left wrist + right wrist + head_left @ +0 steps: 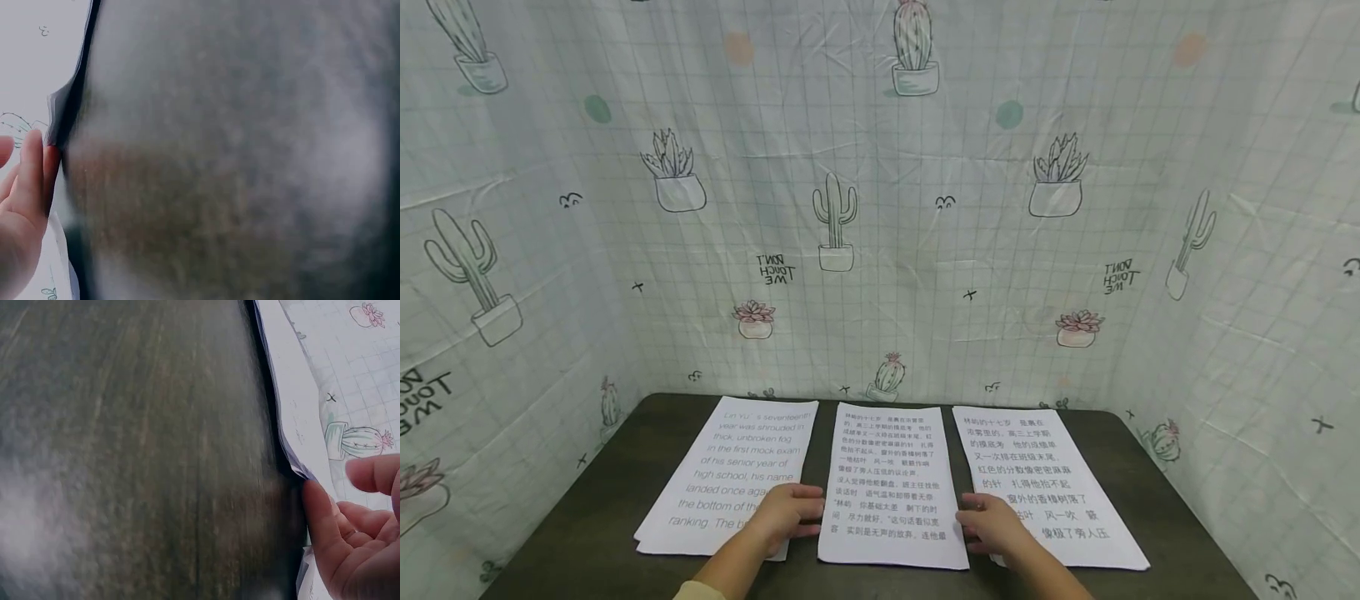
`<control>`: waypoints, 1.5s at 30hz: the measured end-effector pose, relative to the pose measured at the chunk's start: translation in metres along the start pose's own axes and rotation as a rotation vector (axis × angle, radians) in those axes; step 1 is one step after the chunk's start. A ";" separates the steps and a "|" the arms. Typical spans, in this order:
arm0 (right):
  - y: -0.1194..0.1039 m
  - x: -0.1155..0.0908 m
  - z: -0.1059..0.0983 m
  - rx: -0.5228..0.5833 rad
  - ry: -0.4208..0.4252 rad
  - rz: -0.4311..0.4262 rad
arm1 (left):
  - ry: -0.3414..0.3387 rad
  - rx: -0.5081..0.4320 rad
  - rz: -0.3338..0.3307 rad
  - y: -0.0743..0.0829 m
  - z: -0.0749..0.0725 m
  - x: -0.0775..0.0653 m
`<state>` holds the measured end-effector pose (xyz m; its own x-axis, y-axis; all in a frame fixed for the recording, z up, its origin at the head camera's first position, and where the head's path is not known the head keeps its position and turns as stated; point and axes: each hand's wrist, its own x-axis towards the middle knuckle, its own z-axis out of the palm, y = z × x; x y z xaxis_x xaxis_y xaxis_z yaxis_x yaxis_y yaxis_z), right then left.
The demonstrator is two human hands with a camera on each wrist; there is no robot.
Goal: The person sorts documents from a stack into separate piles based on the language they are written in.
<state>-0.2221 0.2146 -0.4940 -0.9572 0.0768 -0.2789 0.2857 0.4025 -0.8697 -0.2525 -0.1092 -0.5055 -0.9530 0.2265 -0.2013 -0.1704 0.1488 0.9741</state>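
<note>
Three stacks of printed paper lie side by side on a dark table. The middle paper stack [891, 483], with Chinese print, has a hand at each long side. My left hand [785, 518] reaches over the lower right part of the left paper stack [730, 467], fingertips at the middle stack's left edge. On the other side, my right hand [994, 527] covers the lower left of the right paper stack [1030, 475], its fingertips at the middle stack's right edge. In the right wrist view, a finger meets the corner of a paper stack [297, 394]; the thumb stands apart.
The dark table [595, 508] shows in narrow strips between the stacks and along its sides. A pale curtain [880, 300] printed with cacti surrounds its back and both sides. English print is on the left stack, Chinese on the right one.
</note>
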 end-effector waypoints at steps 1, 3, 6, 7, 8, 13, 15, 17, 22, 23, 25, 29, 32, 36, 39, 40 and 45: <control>0.001 0.000 0.000 -0.010 0.000 -0.006 | 0.002 0.000 -0.002 0.000 0.000 0.000; 0.002 0.001 0.002 -0.035 0.006 -0.026 | 0.009 0.004 -0.006 -0.001 0.001 -0.001; 0.004 0.002 0.005 -0.075 0.025 -0.053 | 0.022 0.014 -0.003 -0.003 0.002 -0.002; 0.004 0.002 0.006 -0.080 0.034 -0.061 | 0.031 0.018 0.000 -0.004 0.003 -0.002; 0.004 0.002 0.007 -0.091 0.041 -0.071 | 0.040 0.026 0.006 -0.005 0.004 -0.001; 0.004 0.000 0.009 -0.141 0.063 -0.083 | 0.102 0.075 0.032 -0.006 0.008 -0.001; 0.005 0.000 0.010 -0.154 0.068 -0.078 | 0.120 0.102 0.039 -0.007 0.010 0.000; 0.005 0.000 0.011 -0.164 0.074 -0.084 | 0.129 0.128 0.051 -0.007 0.012 0.000; 0.008 0.001 0.013 -0.164 0.088 -0.108 | 0.146 0.155 0.065 -0.007 0.016 0.001; 0.009 0.001 0.014 -0.164 0.092 -0.111 | 0.152 0.156 0.063 -0.007 0.017 0.002; 0.009 0.001 0.014 -0.165 0.100 -0.114 | 0.166 0.162 0.052 -0.007 0.018 0.002; 0.009 0.002 0.014 -0.169 0.114 -0.114 | 0.197 0.230 0.022 -0.005 0.020 0.003; 0.009 0.002 0.014 -0.165 0.124 -0.119 | 0.200 0.277 0.015 -0.003 0.021 0.003; 0.008 0.001 0.014 -0.152 0.120 -0.119 | 0.206 0.297 0.012 -0.001 0.023 0.002; 0.008 0.001 0.014 -0.140 0.112 -0.115 | 0.224 0.303 0.015 -0.001 0.024 0.002; 0.008 0.001 0.014 -0.140 0.113 -0.112 | 0.231 0.306 0.016 -0.001 0.024 0.002; 0.008 0.002 0.015 -0.160 0.128 -0.107 | 0.258 0.319 0.020 0.001 0.024 0.004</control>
<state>-0.2207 0.2042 -0.5070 -0.9826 0.1368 -0.1255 0.1809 0.5531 -0.8132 -0.2502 -0.0846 -0.5081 -0.9938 -0.0104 -0.1106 -0.1035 0.4468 0.8886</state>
